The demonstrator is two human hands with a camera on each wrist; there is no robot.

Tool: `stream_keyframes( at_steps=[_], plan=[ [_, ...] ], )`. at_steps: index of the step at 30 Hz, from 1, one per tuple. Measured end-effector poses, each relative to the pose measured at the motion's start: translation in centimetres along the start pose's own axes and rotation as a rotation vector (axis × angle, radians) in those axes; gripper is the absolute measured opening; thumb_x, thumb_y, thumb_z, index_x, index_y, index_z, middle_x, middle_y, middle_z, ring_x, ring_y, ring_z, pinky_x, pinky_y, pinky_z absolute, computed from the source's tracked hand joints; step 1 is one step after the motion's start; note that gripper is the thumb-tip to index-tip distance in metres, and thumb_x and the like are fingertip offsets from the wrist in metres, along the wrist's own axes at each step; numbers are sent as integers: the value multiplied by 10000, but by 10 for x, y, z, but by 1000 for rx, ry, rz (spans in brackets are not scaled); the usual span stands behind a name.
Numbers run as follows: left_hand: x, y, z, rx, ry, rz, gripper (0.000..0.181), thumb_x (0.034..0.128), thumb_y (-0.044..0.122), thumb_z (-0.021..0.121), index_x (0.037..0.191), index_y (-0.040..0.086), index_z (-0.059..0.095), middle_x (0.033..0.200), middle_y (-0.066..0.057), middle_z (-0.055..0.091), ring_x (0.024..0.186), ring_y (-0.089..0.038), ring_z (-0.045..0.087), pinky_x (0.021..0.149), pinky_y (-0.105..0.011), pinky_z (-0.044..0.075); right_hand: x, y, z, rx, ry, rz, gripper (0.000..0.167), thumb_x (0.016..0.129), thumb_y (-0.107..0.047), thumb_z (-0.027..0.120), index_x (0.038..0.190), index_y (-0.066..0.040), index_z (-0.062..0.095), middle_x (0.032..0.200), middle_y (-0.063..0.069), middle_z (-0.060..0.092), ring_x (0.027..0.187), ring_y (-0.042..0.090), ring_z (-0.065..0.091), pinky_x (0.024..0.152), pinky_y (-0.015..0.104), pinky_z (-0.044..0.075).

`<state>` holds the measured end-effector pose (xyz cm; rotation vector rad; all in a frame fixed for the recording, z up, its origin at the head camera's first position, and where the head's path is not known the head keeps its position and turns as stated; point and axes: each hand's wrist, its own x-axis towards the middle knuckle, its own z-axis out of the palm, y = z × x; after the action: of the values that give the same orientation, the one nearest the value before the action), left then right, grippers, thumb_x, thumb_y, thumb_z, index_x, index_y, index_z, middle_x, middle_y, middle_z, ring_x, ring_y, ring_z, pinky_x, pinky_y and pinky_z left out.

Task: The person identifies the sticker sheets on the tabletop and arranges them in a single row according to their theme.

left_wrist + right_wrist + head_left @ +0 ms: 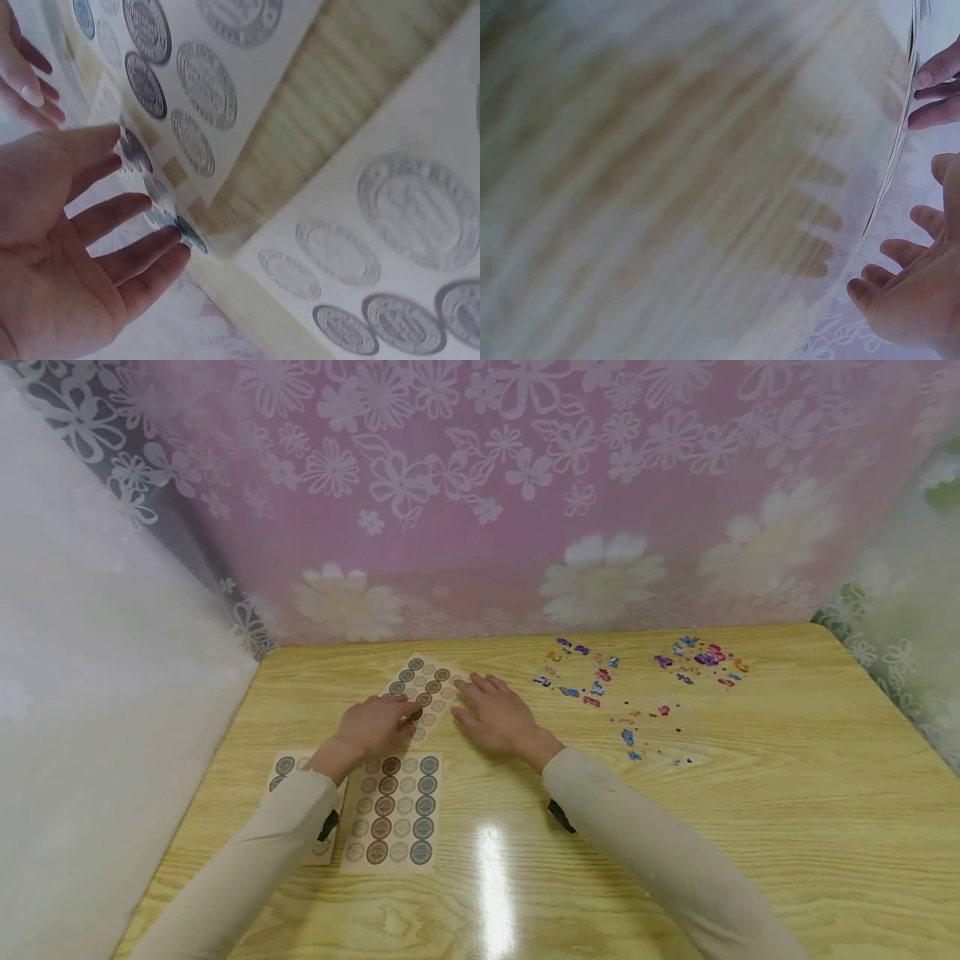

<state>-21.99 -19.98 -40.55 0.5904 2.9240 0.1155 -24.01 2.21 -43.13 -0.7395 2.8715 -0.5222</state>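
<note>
Resting my left hand (372,728) over the far sticker sheet (430,693), fingers slightly apart; my right hand (498,717) sits at its right edge, fingers also apart. Sheet lies angled on the wood-grain table (787,793), beyond two nearer sticker sheets (397,814).

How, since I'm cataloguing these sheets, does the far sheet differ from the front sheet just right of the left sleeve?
The far sheet lies aslant; the front sheet sits nearly square to the table. The far sheet is partly covered, while the front sheet shows almost fully. Both bear dark and pale circles.
</note>
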Motion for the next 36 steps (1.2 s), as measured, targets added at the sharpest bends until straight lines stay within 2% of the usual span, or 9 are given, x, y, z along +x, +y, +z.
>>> stream_keyframes(
  at_steps=[2,7,12,15,17,20,28,32,36],
  plan=[
    [3,-4,0,-17,12,-2,392,972,294,545,1349,186,564,1302,-103,559,1074,-363,573,797,-521,495,0,1,1,29,9,18,562,1019,-465,323,1514,-202,290,1555,78,227,1420,283,175,1139,399,120],
    [10,-18,-3,-149,70,-33,449,982,316,517,1389,125,510,1345,-149,509,1130,-357,545,840,-526,476,3,2,3,161,78,80,544,1013,-437,389,1490,-181,340,1516,70,314,1387,274,257,1115,423,216],
    [20,-35,-6,-356,102,-44,491,976,257,550,1420,77,447,1381,-188,457,1183,-383,501,885,-545,447,8,3,3,349,157,132,529,995,-374,492,1447,-114,405,1456,73,402,1332,255,359,1086,403,283],
    [27,-44,-5,-480,107,-37,509,976,211,550,1432,37,408,1397,-220,423,1238,-413,440,941,-561,404,9,1,1,496,179,172,524,984,-344,534,1428,-86,430,1415,91,446,1233,241,469,1010,412,383],
    [33,-50,-3,-526,120,-36,521,972,217,552,1432,23,404,1396,-239,415,1253,-424,414,969,-567,373,11,-2,0,588,185,201,530,977,-333,554,1423,-72,434,1384,106,475,1167,232,520,954,408,433],
    [40,-58,0,-537,158,-40,519,961,203,566,1410,-10,418,1358,-274,439,1221,-435,432,969,-564,368,16,-5,0,689,192,247,536,967,-310,578,1416,-55,438,1338,123,510,1116,241,553,915,408,460],
    [59,-73,3,-604,162,-149,485,983,165,541,1411,-23,411,1297,-248,484,1175,-382,485,970,-498,395,27,-13,-1,703,205,328,536,948,-273,612,1391,-16,457,1285,143,551,1178,270,517,960,405,431],
    [66,-75,2,-608,168,-172,484,977,156,546,1402,-39,420,1278,-249,496,1162,-381,497,942,-491,418,32,-14,0,709,209,354,548,937,-260,626,1392,-9,452,1286,138,550,1191,262,507,971,390,422],
    [74,-74,3,-593,167,-166,499,976,175,555,1413,-24,418,1292,-244,498,1172,-383,498,945,-490,421,38,-14,4,666,215,361,573,923,-268,644,1391,2,454,1265,131,548,1168,246,510,967,367,420]
  ],
)
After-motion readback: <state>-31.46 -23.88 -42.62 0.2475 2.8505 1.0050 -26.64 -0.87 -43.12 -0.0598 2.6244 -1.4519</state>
